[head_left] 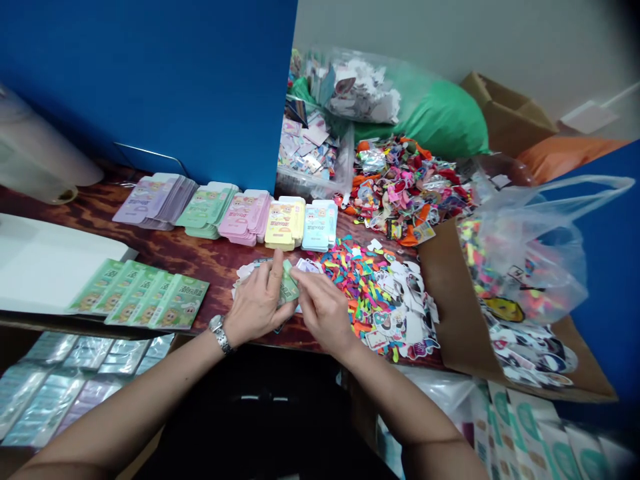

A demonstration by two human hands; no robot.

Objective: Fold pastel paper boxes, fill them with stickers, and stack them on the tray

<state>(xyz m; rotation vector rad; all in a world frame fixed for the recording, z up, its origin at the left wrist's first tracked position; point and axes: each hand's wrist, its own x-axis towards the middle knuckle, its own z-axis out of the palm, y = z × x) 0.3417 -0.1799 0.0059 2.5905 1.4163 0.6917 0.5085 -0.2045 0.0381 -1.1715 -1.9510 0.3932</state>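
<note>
Between my hands is a small green printed box (289,288), partly covered by fingers. My left hand (256,299), a metal watch on its wrist, is closed around the box with the index finger stretched along it. Pinched fingers of my right hand (324,308) touch the upper right end of the box. White die-cut stickers (245,272) lie under and beside the left hand. To the left, several filled green boxes (180,301) lie in an overlapping row. Flat carton stacks in purple (145,200), green (205,207), pink (245,215), yellow (284,223) and blue (320,225) line the back.
Right of my hands spreads a pile of bright small pieces (350,267) and stickers (407,310). Beyond are mixed trinkets (400,180) and a clear bin (313,180). An open cardboard box (453,293) stands at right; wrapped packs (65,380) sit below the table's left edge.
</note>
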